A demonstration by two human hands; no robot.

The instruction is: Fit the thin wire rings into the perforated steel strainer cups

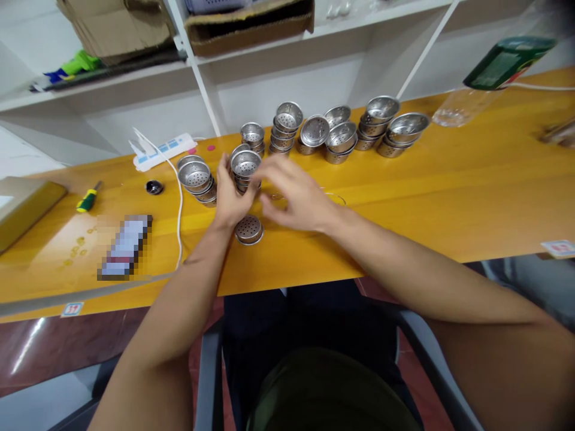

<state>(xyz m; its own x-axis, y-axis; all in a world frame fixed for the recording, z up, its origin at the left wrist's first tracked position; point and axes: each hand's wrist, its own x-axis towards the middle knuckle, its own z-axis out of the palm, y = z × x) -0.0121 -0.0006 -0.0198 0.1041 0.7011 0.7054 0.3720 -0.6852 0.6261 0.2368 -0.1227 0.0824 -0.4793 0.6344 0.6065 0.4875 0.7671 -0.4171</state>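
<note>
My left hand (232, 197) is closed around the left and near side of a stack of perforated metal cups (246, 163), which stands upright on the table. Its thumb lies across the stack's front. Just to the right, my right hand (299, 197) has its fingers bent but apart, with the fingertips close to the stack; whether they touch it I cannot tell. No object shows in that hand. Below the hands, a single perforated cup (249, 230) lies upside down. Another cup stack (196, 178) leans to the left of my left hand.
More cup stacks (287, 126) line the back, reaching right to a tilted stack (406, 131). A plastic bottle (489, 75) stands at the right. Leftward are a phone (127, 245), a screwdriver (88, 199), a white cable (180, 221), a power strip (166, 151) and a small dark round part (154, 187).
</note>
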